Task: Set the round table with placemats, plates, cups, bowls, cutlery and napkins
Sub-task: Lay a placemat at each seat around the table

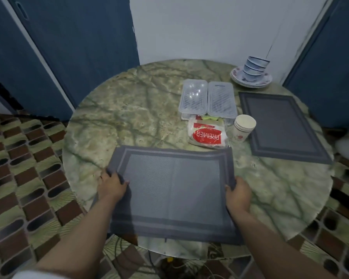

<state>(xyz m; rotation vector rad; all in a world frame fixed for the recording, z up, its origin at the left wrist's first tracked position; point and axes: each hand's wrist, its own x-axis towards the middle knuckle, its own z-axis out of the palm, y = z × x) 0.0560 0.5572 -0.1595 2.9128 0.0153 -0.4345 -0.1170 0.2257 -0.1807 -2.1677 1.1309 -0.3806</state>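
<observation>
The fingers of the left hand are curled over the left edge of the near placemat, and the right hand grips the right edge in the same way — likely so that the mat is kept flat and square while it is set down. The mat lies on the near part of the round surface, its near edge hanging slightly over the rim. A second placemat is laid at the right. Farther away the paper cups, the napkin pack, two clear boxes and the bowls stacked on plates are waiting — not yet distributed.
</observation>
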